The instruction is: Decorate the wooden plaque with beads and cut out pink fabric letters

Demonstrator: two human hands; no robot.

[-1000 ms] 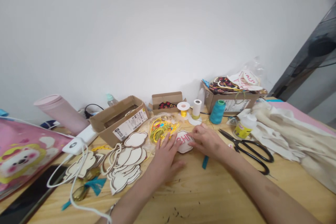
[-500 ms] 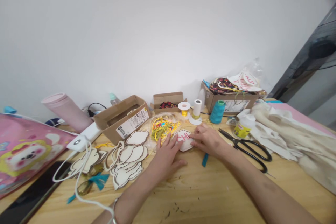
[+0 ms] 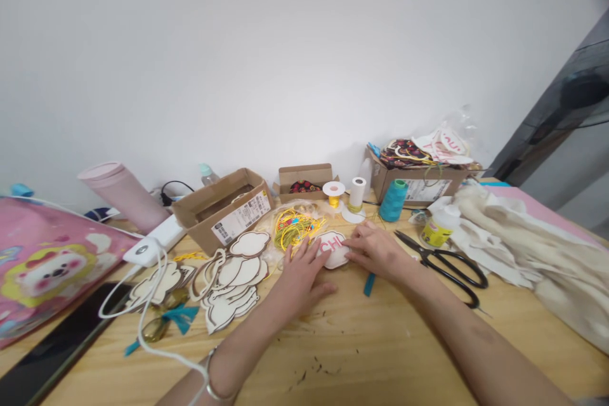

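A white, cloud-shaped fabric patch with pink letters lies flat on the wooden table between my hands. My left hand rests palm down at its left edge, fingers spread and fingertips touching it. At the patch's right edge, my right hand is bent with thumb and forefinger closed on the rim; its other fingers are curled and partly hidden. A teal tassel strip sticks out below the right wrist. Just behind the left fingertips is a plastic bag of yellow and green cords.
White cloud-shaped pieces are piled at left, beside a cardboard box. Black scissors, a glue bottle and cream cloth lie right. Teal thread and a filled box stand behind. A white cable crosses near my left wrist.
The view has shifted slightly. Both hands stay at the patch's two edges with almost the same finger positions.
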